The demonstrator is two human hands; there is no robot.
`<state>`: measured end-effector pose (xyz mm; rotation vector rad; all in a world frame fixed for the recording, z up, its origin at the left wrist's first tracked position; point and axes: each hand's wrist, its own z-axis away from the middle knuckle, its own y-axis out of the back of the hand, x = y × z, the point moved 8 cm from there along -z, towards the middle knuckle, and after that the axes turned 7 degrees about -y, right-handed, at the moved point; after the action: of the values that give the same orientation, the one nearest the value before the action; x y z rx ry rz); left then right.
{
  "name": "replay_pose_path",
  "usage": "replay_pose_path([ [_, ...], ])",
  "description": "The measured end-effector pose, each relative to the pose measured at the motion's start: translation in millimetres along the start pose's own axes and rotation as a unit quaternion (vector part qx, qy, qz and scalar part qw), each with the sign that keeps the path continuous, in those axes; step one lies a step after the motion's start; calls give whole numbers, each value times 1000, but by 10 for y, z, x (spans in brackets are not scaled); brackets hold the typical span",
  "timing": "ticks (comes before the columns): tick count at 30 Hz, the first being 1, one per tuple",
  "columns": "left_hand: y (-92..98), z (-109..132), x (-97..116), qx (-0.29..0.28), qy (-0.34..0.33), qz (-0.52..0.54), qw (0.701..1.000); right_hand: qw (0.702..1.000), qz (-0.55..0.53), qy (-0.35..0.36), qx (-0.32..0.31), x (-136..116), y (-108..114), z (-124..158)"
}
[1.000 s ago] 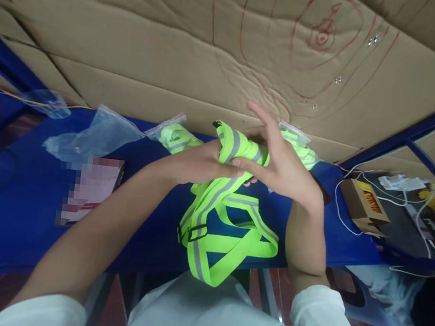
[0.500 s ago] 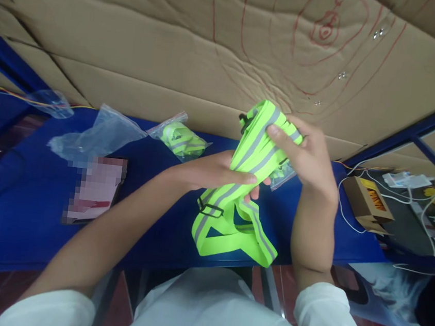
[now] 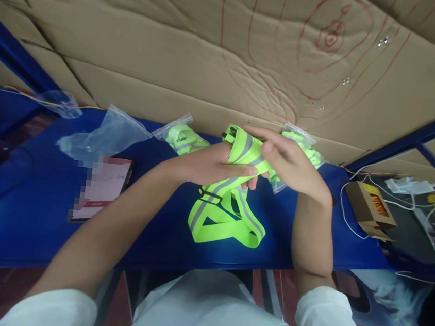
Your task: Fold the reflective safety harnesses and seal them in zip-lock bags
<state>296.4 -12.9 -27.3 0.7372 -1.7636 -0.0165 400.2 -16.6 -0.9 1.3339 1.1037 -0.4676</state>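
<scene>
A neon-green reflective strap vest (image 3: 210,229) with grey stripes and a black adjuster buckle is partly folded into a flat bundle. My left hand (image 3: 217,165) is closed around the bundle, thumb on top, with a loop of strap hanging below over the table. Against the bundle's upper right side lies my right hand (image 3: 290,157), its fingers stretched out flat and the thumb apart. Behind the hands are two clear zip bags of similar green straps: one bag (image 3: 185,138) to the left, the other bag (image 3: 301,138) to the right, partly covered by my right hand.
An emptied-looking clear bag (image 3: 115,131) and a phone-like device (image 3: 104,187) lie left on the blue table (image 3: 154,249). A small cardboard box (image 3: 371,210) and white cables stand at the right. A cardboard panel (image 3: 156,37) rises behind. Another person is at the right edge.
The vest bundle has come down and tilted in my left hand. My right hand has gone from gripping its top end to lying flat against it. The view has shifted slightly.
</scene>
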Motion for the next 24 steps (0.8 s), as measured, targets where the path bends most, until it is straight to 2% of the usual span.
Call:
replay_pose_path([
  [2, 21, -12, -17, 9, 0, -1, 1000, 999, 35, 7, -10, -34, -52, 25],
  [4, 41, -16, -54, 36, 12, 58, 998, 997, 56, 19, 45, -70, -21, 12],
  [6, 24, -10, -108, 55, 27, 160, 985, 991, 55, 41, 115, -113, 46, -4],
  [8, -70, -2, -178, 32, 49, 239, 969, 983, 29, 49, 174, -121, 140, 4],
  [10, -184, 3, -257, -7, 71, 271, 960, 979, -16, 30, 202, -72, 236, 31],
  [12, -246, -9, -336, -17, 85, 258, 962, 978, -61, 1, 200, 3, 307, 63],
  [16, -162, -63, -376, 73, 86, 192, 975, 983, -131, -52, 118, 149, 274, 46],
  [18, -158, -68, -351, 92, 95, 200, 971, 982, -153, -68, 88, 219, 227, -7],
  [21, -231, -62, -324, 63, 111, 238, 963, 982, -137, -34, 126, 235, 265, -82],
  [24, -202, -50, -344, 67, 108, 233, 964, 986, -39, 23, 158, 128, 297, -75],
])
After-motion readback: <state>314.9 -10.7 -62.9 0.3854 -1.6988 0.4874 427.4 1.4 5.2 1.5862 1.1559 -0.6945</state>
